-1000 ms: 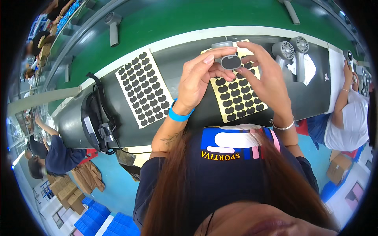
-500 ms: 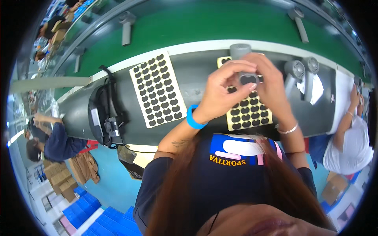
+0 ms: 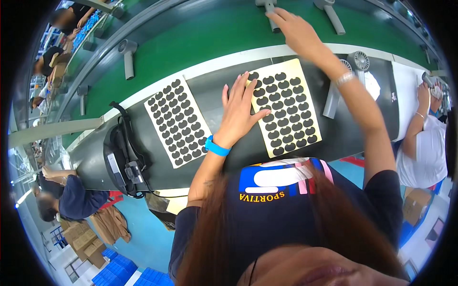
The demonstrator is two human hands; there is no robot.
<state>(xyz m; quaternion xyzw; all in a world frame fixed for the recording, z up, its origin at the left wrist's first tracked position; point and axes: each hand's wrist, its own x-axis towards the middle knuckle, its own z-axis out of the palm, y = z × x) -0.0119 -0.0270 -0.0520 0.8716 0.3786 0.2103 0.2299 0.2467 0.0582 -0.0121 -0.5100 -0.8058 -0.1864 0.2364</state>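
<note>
My left hand (image 3: 238, 109) lies flat with fingers apart at the left edge of a cream sheet (image 3: 292, 71) bearing rows of dark rounded stickers (image 3: 280, 114). The thumb and fingertips rest on that sheet. Reaching far out over the green belt, my right hand (image 3: 300, 35) has its fingers stretched out. Its fingertips are at the handle of a grey handheld fan (image 3: 273, 19), which lies on the belt; the fan's head is partly cut off at the top of the view.
A second sticker sheet (image 3: 196, 155) lies to the left, beside a black bag (image 3: 114, 157) with straps. Two grey fans (image 3: 359, 61) lie at the right of the dark table. More fans (image 3: 128, 59) sit on the green belt (image 3: 191, 43). Co-workers (image 3: 420, 148) are at both sides.
My hands have parted. The right one has moved out to the belt, where the grey fan that was between them now lies; the left has come down onto the near sticker sheet.
</note>
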